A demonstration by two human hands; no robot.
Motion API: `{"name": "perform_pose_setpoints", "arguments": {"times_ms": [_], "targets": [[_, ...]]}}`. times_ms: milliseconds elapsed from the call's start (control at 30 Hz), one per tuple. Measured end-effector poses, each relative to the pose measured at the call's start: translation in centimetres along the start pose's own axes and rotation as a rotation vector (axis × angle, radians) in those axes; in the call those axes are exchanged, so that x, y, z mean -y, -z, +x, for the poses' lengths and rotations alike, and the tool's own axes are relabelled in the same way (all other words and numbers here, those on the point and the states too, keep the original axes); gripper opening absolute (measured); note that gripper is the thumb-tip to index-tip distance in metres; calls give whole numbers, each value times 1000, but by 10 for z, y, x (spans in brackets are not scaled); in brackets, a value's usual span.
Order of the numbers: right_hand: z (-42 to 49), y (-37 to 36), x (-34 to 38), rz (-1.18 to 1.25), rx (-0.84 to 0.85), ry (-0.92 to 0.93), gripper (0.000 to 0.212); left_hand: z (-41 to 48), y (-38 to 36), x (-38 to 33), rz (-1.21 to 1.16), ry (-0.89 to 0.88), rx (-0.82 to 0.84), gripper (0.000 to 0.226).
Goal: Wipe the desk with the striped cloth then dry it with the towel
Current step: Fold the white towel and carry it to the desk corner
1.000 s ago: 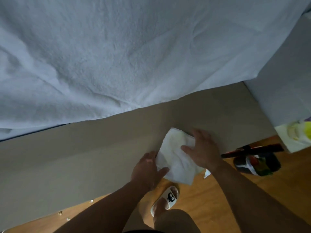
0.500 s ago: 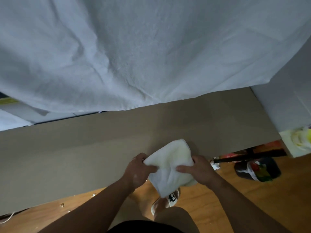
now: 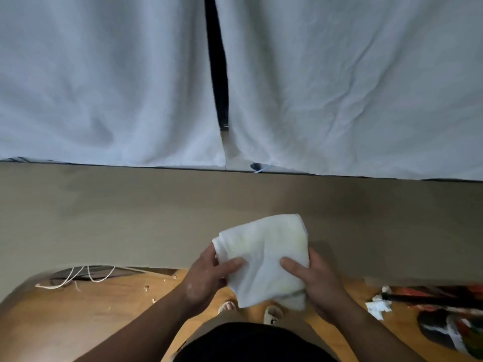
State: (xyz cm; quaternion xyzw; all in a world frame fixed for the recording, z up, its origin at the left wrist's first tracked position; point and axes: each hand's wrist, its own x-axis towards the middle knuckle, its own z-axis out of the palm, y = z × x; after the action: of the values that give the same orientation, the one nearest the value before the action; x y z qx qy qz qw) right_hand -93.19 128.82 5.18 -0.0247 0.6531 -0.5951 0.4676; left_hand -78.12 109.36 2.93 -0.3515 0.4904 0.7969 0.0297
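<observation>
Towel (image 3: 261, 254), earlier flat on desk (image 3: 130, 218), now pinched by L hand (image 3: 206, 278) & R hand (image 3: 321, 288) grips

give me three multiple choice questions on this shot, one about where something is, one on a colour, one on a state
1. Where is the towel?
A) on the floor
B) held up at the near edge of the desk
C) draped over a chair

2. What colour is the towel?
A) red
B) black
C) white

3. How do the sheets behind the desk hang?
A) parted by a dark gap
B) overlapped shut
C) rolled up

Answers:
1. B, the left hand and right hand pinch it over the desk edge.
2. C, it is white with a faint yellowish tint.
3. A, a dark strip shows between the two sheets.
</observation>
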Motion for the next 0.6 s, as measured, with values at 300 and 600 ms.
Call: {"name": "perform_pose_setpoints", "arguments": {"times_ms": [300,600], "targets": [[21,-70,0,-154,260,2,34,-69,24,41,-233,-75,-231,63],[28,-150,-33,-444,628,-104,36,-154,54,92,-426,-166,-543,68]]}}
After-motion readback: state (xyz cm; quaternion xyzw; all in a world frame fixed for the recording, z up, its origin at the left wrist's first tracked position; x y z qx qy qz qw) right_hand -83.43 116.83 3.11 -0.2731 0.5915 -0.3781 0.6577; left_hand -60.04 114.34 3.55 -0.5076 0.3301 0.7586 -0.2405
